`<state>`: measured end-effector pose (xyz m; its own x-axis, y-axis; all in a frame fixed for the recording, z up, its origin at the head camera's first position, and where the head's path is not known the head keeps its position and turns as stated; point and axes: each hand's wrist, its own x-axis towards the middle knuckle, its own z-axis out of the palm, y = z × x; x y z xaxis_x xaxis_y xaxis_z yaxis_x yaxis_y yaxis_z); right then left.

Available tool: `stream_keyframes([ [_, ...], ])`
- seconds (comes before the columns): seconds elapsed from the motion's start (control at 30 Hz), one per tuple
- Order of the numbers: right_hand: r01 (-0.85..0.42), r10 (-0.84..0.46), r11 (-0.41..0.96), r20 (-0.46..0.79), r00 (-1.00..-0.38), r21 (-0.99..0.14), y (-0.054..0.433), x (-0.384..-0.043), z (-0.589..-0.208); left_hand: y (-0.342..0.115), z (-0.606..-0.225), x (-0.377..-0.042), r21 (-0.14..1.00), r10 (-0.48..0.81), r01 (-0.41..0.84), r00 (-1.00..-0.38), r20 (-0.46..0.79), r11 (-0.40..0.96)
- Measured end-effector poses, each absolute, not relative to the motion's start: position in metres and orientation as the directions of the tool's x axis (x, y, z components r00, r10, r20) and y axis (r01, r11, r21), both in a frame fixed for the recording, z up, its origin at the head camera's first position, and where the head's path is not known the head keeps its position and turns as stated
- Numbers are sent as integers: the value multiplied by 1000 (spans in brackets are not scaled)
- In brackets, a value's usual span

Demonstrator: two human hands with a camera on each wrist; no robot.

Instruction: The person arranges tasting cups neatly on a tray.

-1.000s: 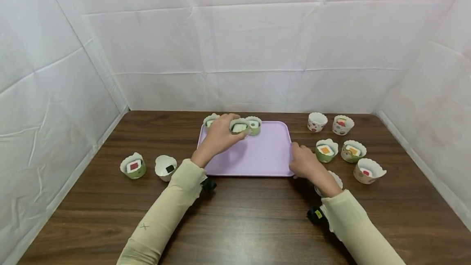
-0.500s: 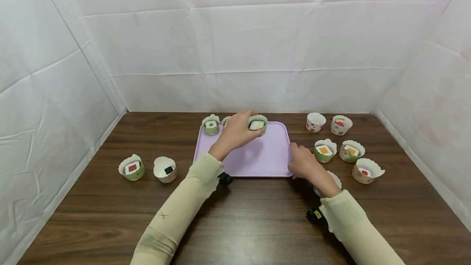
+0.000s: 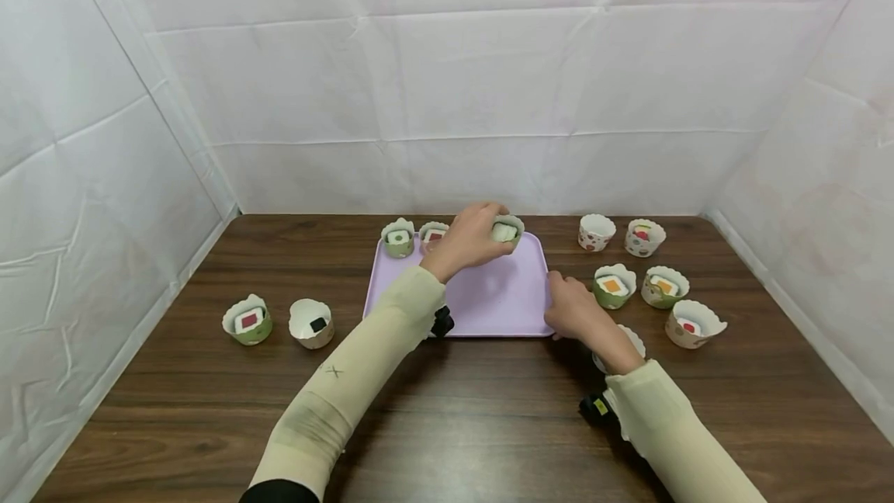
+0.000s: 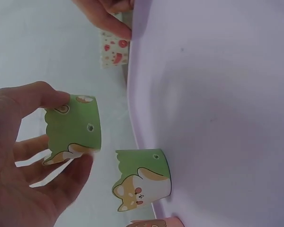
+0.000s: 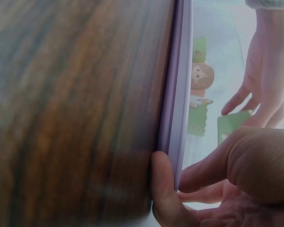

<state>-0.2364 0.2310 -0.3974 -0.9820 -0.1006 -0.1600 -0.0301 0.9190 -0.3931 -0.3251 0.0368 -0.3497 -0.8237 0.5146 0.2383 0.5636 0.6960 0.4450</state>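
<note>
My left hand (image 3: 471, 239) holds a green paper baking cup (image 4: 75, 125) by its sides, thumb and fingers curled round it, over the back right part of the lilac tray (image 3: 503, 309). A white piece lies in that cup. On the tray's back edge stand a green cup (image 3: 398, 239) and a pinkish cup (image 3: 434, 233) with white pieces inside. Another green cup with a dog print (image 4: 144, 182) stands on the tray, hidden behind the left hand in the head view. My right hand (image 3: 576, 307) pinches the tray's right rim near its front corner.
At left on the wooden table (image 3: 475, 418) stand a green cup (image 3: 257, 330) and a white-lined cup (image 3: 305, 315). To the right are several more cups, among them a green one (image 3: 613, 297) beside the right hand and a white one (image 3: 636, 341) partly under the right wrist.
My left hand has carried the green baking cup to the right along the tray's back, uncovering the pinkish cup. The right hand has stayed on the tray's rim.
</note>
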Motion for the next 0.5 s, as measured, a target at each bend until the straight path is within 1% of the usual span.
stream_keyframes([
  [0.27, -28, -101, 915, -162, -982, -402, 231, -235, -396, 52, -345, -337, 356, 549, 573, -817, 176, 738],
  [0.5, -54, -113, 922, -132, -985, -384, 231, -234, -398, 61, -347, -345, 330, 598, 602, -792, 125, 727],
])
